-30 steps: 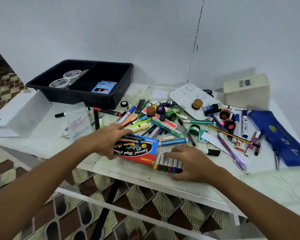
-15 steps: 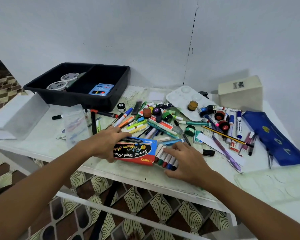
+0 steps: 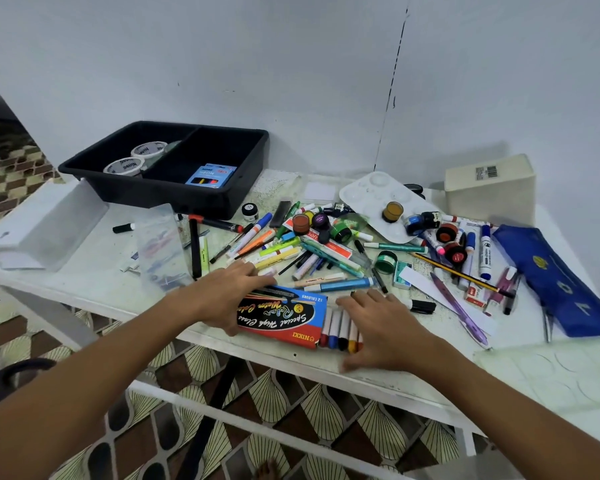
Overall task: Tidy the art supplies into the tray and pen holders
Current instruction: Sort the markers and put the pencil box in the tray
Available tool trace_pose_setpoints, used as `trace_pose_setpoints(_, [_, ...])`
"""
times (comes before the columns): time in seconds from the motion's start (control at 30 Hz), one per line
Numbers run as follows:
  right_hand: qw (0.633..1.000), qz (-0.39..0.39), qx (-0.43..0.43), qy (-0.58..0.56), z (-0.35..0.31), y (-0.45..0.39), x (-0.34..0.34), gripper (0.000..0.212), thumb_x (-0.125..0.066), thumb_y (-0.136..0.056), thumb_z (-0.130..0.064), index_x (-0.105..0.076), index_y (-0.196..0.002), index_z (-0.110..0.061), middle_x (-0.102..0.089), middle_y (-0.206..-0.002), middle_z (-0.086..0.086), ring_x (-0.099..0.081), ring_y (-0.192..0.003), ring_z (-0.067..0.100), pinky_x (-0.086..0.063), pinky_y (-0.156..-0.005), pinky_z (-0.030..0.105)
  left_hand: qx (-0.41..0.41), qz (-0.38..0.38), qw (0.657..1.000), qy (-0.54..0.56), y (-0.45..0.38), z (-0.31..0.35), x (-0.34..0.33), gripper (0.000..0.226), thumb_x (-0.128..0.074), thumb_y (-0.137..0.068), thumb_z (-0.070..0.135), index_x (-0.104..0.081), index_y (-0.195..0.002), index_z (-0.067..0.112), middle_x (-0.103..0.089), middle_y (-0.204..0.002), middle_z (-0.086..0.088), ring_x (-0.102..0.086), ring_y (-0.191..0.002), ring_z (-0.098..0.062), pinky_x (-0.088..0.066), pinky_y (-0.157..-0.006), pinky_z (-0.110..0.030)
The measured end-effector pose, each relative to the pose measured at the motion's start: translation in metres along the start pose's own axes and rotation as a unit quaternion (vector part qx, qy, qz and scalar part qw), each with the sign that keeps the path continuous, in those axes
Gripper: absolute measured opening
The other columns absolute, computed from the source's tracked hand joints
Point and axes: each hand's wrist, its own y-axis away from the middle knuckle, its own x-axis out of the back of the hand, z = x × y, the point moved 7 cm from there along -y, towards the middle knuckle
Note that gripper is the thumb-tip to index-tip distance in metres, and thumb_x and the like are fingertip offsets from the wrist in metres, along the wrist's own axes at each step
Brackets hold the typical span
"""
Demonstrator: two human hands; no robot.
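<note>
left hand (image 3: 227, 301) grips the near-left end of a red and black marker box (image 3: 284, 315), thumb at the box's near edge and fingers curled over its far edge; the box lies flat at the table's front edge. right hand (image 3: 383, 329) lies flat, fingers straight and spread, on a row of coloured markers (image 3: 340, 329) that stick out of the box's open right end. just beyond the right hand's fingertips lie a blue marker (image 3: 343, 285) and a black cap (image 3: 422, 306). beyond both hands a loose heap of pens and markers (image 3: 291, 252) is spread over the white table (image 3: 94, 271), with small paint pots (image 3: 321, 221) among them. farther back from the right hand a white paint palette (image 3: 371, 194) carries an orange-lidded pot (image 3: 392, 211); a cream box (image 3: 489, 188) stands behind it to the right. to the right of the right hand lie a yellow-and-black pencil (image 3: 458, 273), a purple pen (image 3: 459, 308) and a blue pencil case (image 3: 555, 278). to the left of the left hand stands a clear plastic holder (image 3: 160, 247), and farther left a white container (image 3: 45, 226) lies tipped. far beyond the left hand sits the black tray (image 3: 229, 199): its left compartment holds two tape rolls (image 3: 136, 157), its right compartment a blue pack (image 3: 211, 174).
</note>
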Motion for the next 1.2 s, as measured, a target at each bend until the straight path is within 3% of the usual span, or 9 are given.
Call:
trace_pose_setpoints(0.17, [0.999, 0.043, -0.003, -0.02, -0.004, -0.005, 0.009, 0.088, -0.058, -0.074, -0.071, -0.036, -0.142, -0.02, -0.051, -0.136, 0.0, -0.044, -0.125, 0.019, -0.033, -0.102, 0.033, 0.003, 0.025, 1.0, -0.003, -0.006, 0.012, 0.005, 0.106, -0.083, -0.059, 0.041, -0.022, -0.145, 0.035, -0.038, -0.129, 0.005, -0.034, -0.12, -0.015, -0.037, -0.092, -0.03])
trace_pose_setpoints(0.37, [0.999, 0.021, -0.026, 0.015, 0.01, -0.002, 0.01, 0.109, -0.058, -0.064, -0.082, -0.024, -0.147, -0.019, -0.038, -0.145, 0.001, -0.033, -0.13, 0.022, -0.026, -0.107, 0.04, 0.021, 0.039, 0.999, 0.017, -0.002, 0.004, 0.016, 0.106, -0.082, -0.058, 0.04, -0.024, -0.146, 0.035, -0.04, -0.126, 0.005, -0.035, -0.122, -0.015, -0.042, -0.091, -0.033])
trace_pose_setpoints(0.47, [0.999, 0.02, -0.027, 0.033, 0.012, 0.001, 0.012, 0.093, -0.061, -0.072, -0.068, -0.027, -0.144, -0.019, -0.039, -0.14, 0.003, -0.037, -0.126, 0.024, -0.031, -0.104, 0.042, 0.024, 0.041, 0.999, 0.023, 0.001, 0.002, 0.016, 0.105, -0.08, -0.059, 0.042, -0.024, -0.147, 0.033, -0.04, -0.128, 0.005, -0.035, -0.124, -0.014, -0.043, -0.095, -0.035])
trace_pose_setpoints(0.63, [0.995, 0.1, -0.004, 0.006, -0.002, -0.002, 0.025, 0.083, -0.053, -0.08, -0.061, -0.031, -0.145, -0.014, -0.046, -0.14, 0.002, -0.04, -0.127, 0.021, -0.03, -0.104, 0.038, 0.013, 0.048, 0.998, 0.032, -0.002, 0.013, 0.013, 0.108, -0.081, -0.058, 0.042, -0.021, -0.148, 0.034, -0.037, -0.129, 0.007, -0.036, -0.122, -0.013, -0.04, -0.093, -0.029])
trace_pose_setpoints(0.8, [0.994, 0.108, -0.019, -0.024, 0.017, -0.001, 0.034, 0.109, -0.059, -0.069, -0.077, -0.018, -0.152, -0.019, -0.025, -0.153, 0.0, -0.026, -0.136, 0.02, -0.026, -0.11, 0.038, 0.036, 0.059, 0.995, 0.068, 0.004, -0.001, 0.022, 0.105, -0.081, -0.059, 0.044, -0.025, -0.147, 0.034, -0.038, -0.134, 0.005, -0.036, -0.126, -0.014, -0.044, -0.098, -0.035])
trace_pose_setpoints(0.87, [0.994, 0.093, -0.023, -0.042, 0.026, -0.001, 0.036, 0.114, -0.065, -0.069, -0.072, -0.01, -0.153, -0.02, -0.019, -0.156, 0.0, -0.023, -0.139, 0.021, -0.028, -0.112, 0.039, 0.044, 0.065, 0.994, 0.07, 0.005, -0.006, 0.024, 0.103, -0.08, -0.06, 0.047, -0.026, -0.147, 0.034, -0.038, -0.135, 0.004, -0.036, -0.126, -0.014, -0.044, -0.098, -0.035])
trace_pose_setpoints(0.97, [0.992, 0.088, -0.003, -0.094, 0.025, -0.004, 0.038, 0.116, -0.073, -0.071, -0.061, -0.006, -0.154, -0.017, -0.02, -0.158, 0.001, -0.027, -0.14, 0.02, -0.031, -0.109, 0.036, 0.049, 0.066, 0.994, 0.071, 0.003, -0.006, 0.024, 0.104, -0.08, -0.061, 0.049, -0.025, -0.147, 0.034, -0.037, -0.135, 0.004, -0.036, -0.125, -0.014, -0.043, -0.097, -0.034])
trace_pose_setpoints(1.07, [0.973, 0.108, 0.005, -0.202, 0.024, -0.009, 0.04, 0.116, -0.079, -0.067, -0.056, -0.009, -0.154, -0.023, -0.028, -0.157, -0.003, -0.044, -0.132, 0.019, -0.041, -0.103, 0.038, 0.046, 0.069, 0.993, 0.08, -0.004, 0.002, 0.023, 0.107, -0.08, -0.058, 0.049, -0.023, -0.148, 0.034, -0.037, -0.134, 0.005, -0.037, -0.125, -0.015, -0.044, -0.097, -0.036])
trace_pose_setpoints(1.2, [0.907, 0.134, -0.017, -0.4, 0.034, -0.011, 0.037, 0.107, -0.084, -0.062, -0.047, -0.022, -0.148, -0.035, -0.047, -0.144, -0.003, -0.058, -0.115, 0.012, -0.053, -0.092, 0.034, 0.064, 0.072, 0.989, 0.108, -0.006, -0.001, 0.024, 0.109, -0.081, -0.056, 0.046, -0.023, -0.148, 0.034, -0.035, -0.137, 0.004, -0.036, -0.126, -0.015, -0.045, -0.096, -0.037])
